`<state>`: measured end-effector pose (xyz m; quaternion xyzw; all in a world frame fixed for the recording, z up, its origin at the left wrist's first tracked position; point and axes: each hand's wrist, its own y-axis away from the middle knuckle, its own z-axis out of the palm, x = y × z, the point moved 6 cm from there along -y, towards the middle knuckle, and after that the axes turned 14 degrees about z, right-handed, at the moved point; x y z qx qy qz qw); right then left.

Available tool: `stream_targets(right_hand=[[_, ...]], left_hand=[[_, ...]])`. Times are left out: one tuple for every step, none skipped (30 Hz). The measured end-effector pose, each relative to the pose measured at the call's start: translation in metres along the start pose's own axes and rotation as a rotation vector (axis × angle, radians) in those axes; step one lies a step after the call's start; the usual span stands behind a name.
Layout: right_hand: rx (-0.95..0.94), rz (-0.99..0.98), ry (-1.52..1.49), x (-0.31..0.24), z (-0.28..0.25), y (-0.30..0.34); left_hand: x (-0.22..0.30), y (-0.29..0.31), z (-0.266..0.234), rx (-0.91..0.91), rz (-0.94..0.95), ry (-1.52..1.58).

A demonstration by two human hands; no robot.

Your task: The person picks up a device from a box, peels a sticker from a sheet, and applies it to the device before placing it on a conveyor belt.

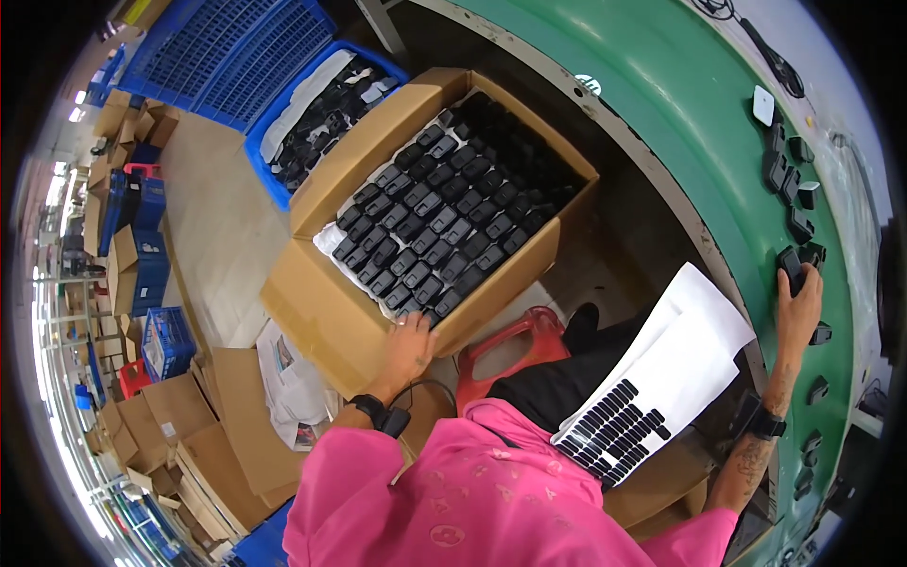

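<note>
A large cardboard box [312, 298] stands open in front of me, filled with rows of small black plastic devices [425, 213] on white sheeting. At the box's near corner, my left hand [412, 345] has its fingers closed at a black device [416, 310] at the end of a row; the fingertips partly cover it. Out to the right, my right hand [801, 307] grips another small black device [791, 268] over the green table [661, 104]. More black devices [784, 175] lie along that table, beside and beyond my right hand.
A blue crate [253, 156] of black parts stands behind the box. A red stool [501, 354] is beside my leg. White sheets [694, 331] with small black pieces [614, 425] lie at my right. Cartons [170, 411] and a blue basket [168, 345] stand at left.
</note>
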<state>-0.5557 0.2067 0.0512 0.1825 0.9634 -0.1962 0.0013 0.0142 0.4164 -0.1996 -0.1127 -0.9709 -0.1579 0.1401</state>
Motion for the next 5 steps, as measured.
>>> stream_targets(right_hand=[[0.02,0.01,-0.02,0.001,0.001,0.001],[0.039,0.013,-0.045,-0.001,0.002,0.002],[0.039,0.014,-0.044,-0.002,0.004,0.003],[0.052,0.027,-0.073,-0.003,0.003,0.006],[0.068,0.044,-0.098,-0.004,0.001,0.008]], left_hand=[[0.008,-0.008,-0.004,0.084,0.058,0.022],[0.014,-0.014,-0.001,0.083,0.059,0.022],[0.02,-0.021,0.005,0.087,0.074,0.011],[0.022,-0.025,0.011,0.092,0.091,0.0],[0.018,-0.029,0.022,0.039,0.027,0.006]])
